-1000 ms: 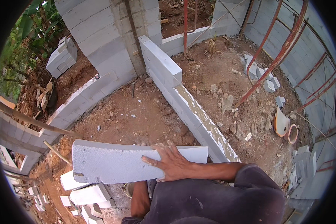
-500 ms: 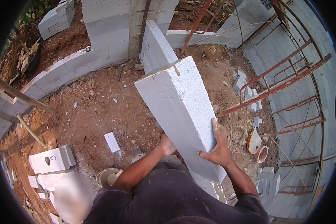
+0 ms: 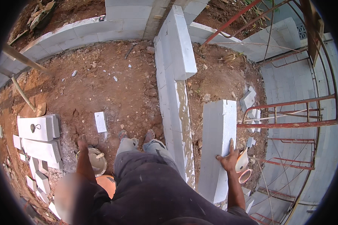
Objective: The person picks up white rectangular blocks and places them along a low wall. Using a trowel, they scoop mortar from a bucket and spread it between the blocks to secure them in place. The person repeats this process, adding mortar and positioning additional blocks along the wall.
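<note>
My right hand [image 3: 228, 158] grips a long white lightweight concrete block [image 3: 211, 150] to the right of a low block wall [image 3: 169, 97]. Its thumb presses one face and its fingers rest on the adjoining one. What bears the block's lower end is hidden. Out to the left, my left hand [image 3: 82, 143] hangs by a bucket [image 3: 98, 169] with a pale handle sticking out; nothing shows in the hand and its fingers look loosely extended. Patchy mortar [image 3: 184, 116] covers the wall's near top, in front of a block [image 3: 183, 47] sitting on the far part.
Stacked white blocks [image 3: 37, 129] lie at the left, and one small block [image 3: 100, 122] on the dirt. Red metal scaffolding [image 3: 289, 124] stands at the right, near an orange-edged container [image 3: 242, 160]. Behind the bucket is an orange tub [image 3: 108, 183]. Wooden poles [image 3: 24, 93] lean at far left.
The block has moved right and away from above the wall, uncovering the mortar. My left hand has let go of it and swung left; my right hand still holds it.
</note>
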The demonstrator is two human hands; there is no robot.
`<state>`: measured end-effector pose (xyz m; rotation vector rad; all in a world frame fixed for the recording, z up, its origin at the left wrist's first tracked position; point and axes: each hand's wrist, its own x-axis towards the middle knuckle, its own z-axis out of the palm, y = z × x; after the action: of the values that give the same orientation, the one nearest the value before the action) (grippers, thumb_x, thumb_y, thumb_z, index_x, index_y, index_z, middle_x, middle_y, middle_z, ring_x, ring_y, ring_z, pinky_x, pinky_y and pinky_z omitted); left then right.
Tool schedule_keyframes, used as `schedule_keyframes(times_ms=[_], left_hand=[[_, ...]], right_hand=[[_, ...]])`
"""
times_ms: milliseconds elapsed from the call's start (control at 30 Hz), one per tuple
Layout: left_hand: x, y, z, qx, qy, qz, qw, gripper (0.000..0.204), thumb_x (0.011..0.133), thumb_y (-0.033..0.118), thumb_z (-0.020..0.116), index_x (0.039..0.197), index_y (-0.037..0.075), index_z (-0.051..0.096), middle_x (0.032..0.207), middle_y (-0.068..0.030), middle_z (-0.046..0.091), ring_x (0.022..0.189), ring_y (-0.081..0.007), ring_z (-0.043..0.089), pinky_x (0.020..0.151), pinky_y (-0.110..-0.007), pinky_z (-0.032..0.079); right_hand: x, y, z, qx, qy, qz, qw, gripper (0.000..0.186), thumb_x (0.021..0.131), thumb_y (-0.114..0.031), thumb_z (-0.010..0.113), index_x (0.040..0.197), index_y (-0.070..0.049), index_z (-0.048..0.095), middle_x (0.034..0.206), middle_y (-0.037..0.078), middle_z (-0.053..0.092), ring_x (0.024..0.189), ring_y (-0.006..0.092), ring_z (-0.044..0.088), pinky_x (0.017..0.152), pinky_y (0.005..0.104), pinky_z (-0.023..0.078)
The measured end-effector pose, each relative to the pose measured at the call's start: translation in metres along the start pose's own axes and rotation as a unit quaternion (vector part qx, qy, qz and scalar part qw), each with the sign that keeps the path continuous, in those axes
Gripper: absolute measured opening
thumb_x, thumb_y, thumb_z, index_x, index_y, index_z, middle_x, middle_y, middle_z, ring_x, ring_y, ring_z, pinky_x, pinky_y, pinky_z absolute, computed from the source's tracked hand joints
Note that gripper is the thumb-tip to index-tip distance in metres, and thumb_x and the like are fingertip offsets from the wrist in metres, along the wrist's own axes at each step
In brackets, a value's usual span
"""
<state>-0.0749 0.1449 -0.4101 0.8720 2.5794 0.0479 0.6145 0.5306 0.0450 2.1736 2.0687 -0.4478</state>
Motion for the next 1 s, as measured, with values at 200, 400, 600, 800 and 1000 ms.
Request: schedule_keyframes(times_ms=[200,400,600,800,1000], left_hand=[[-0.103,-0.084,-0.080,-0.478,-0.025,-0.308,0.822,0.024,0.099,0.042,0.061,0.103,0.018,0.060,0.073,0.0054,0.050,0.054,-0.0091,0.045,0.043,-0.028,0.030],[-0.192,0.057,-0.112,-0.472,-0.113,-0.295,0.823,0.033,0.101,0.044,0.061,0.120,0.017,0.063,0.086,0.0042,0.060,0.066,-0.0094,0.056,0.054,-0.027,0.040],[-0.233,0.098,-0.100,-0.496,-0.217,-0.238,0.806,0.041,0.103,0.030,0.060,0.132,0.001,0.060,0.116,-0.0056,0.069,0.103,-0.0180,0.066,0.086,-0.036,0.054],[-0.268,0.137,-0.132,-0.445,-0.131,-0.295,0.835,0.051,0.102,0.038,0.061,0.138,0.003,0.057,0.123,-0.0074,0.067,0.104,-0.0226,0.067,0.082,-0.038,0.052],[-0.322,0.120,-0.120,-0.443,-0.140,-0.369,0.805,0.052,0.101,0.040,0.061,0.142,0.008,0.054,0.121,-0.0038,0.066,0.101,-0.0219,0.067,0.079,-0.038,0.050]], right_hand=[[0.072,0.036,0.071,-0.078,-0.053,0.022,0.995,0.129,0.062,-0.036,0.090,0.164,-0.032,0.010,0.135,0.035,0.041,0.123,0.0516,0.049,0.108,0.0511,0.043],[0.138,0.030,0.124,-0.076,-0.082,-0.041,0.993,0.131,0.063,-0.039,0.089,0.163,-0.035,0.005,0.126,0.031,0.046,0.115,0.0484,0.053,0.100,0.0517,0.047],[0.191,-0.006,0.154,-0.070,-0.115,-0.058,0.989,0.131,0.066,-0.043,0.089,0.163,-0.037,0.001,0.126,0.030,0.045,0.116,0.0491,0.053,0.103,0.0525,0.046],[0.230,-0.038,0.163,-0.066,-0.140,-0.040,0.987,0.135,0.068,-0.040,0.089,0.161,-0.042,-0.009,0.144,0.041,0.036,0.128,0.0537,0.049,0.108,0.0553,0.044],[0.251,-0.047,0.184,-0.058,-0.140,-0.050,0.987,0.133,0.068,-0.041,0.089,0.162,-0.041,-0.006,0.134,0.032,0.043,0.120,0.0485,0.051,0.102,0.0544,0.046]])
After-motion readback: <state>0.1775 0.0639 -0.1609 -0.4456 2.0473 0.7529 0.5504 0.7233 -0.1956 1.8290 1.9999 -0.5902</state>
